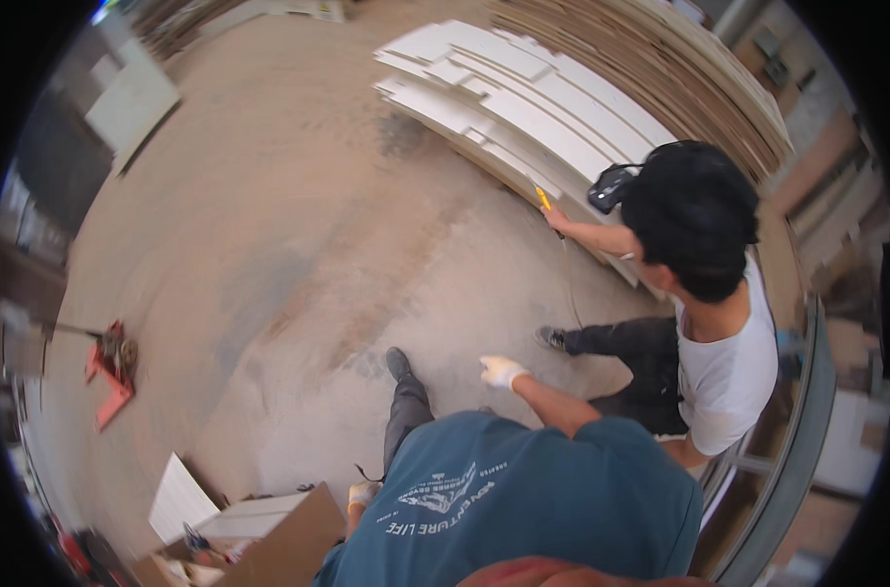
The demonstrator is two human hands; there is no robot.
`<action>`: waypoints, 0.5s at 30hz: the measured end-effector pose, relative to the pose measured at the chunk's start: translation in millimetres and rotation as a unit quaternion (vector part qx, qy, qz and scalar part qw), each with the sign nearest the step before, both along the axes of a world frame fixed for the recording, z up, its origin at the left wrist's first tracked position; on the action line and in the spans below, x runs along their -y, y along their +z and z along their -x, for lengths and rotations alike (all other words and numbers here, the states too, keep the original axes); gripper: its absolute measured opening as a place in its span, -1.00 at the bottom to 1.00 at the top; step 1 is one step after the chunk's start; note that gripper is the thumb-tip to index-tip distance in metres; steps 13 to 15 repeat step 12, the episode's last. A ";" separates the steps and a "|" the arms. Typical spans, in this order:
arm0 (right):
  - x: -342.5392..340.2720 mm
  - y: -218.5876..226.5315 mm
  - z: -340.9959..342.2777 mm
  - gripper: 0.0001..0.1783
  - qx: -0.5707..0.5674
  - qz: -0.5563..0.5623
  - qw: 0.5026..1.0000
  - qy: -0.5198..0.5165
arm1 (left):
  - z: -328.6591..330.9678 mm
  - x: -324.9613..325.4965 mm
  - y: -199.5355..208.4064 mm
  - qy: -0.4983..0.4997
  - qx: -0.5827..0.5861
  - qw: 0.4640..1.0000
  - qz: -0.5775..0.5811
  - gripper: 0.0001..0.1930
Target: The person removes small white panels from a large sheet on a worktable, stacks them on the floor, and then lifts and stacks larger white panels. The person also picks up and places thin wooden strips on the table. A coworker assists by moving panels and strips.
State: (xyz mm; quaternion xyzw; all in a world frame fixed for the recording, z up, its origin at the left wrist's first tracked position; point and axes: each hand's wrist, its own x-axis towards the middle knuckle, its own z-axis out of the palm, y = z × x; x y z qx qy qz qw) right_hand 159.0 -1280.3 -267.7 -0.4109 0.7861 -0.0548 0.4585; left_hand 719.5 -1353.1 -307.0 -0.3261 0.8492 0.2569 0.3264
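Observation:
My right hand (503, 372), in a white work glove, reaches forward over the concrete floor, its fingers apart with nothing in them. Low at my left side hangs my left hand (363, 492), also gloved; my teal shirt (523, 489) partly covers it and its fingers do not show clearly. Right of me a co-worker in a white shirt (729, 362) and black cap leans toward a stack of white boards (533, 88). That person's hand (555, 217) holds a yellow utility knife (544, 199) at the near edge of the stack. Neither of my hands touches the boards.
Brown sheets (650, 59) are piled behind the white boards. A red pallet jack (112, 372) stands on the floor at the left. Near my left side is an open cardboard box (288, 543) with mixed items. A metal frame (792, 440) runs behind the co-worker.

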 end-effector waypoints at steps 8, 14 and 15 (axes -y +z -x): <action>108.0 31.2 87.8 -0.38 -0.027 -0.020 0.990 -0.134 | 147.5 291.7 10.8 0.578 -0.095 0.791 -0.178 -0.83; 131.2 42.3 149.3 -0.33 -0.018 -0.015 0.965 -0.260 | 243.7 433.5 43.8 0.573 -0.239 0.767 -0.160 -0.79; 131.2 42.3 149.3 -0.33 -0.018 -0.015 0.965 -0.260 | 243.7 433.5 43.8 0.573 -0.239 0.767 -0.160 -0.79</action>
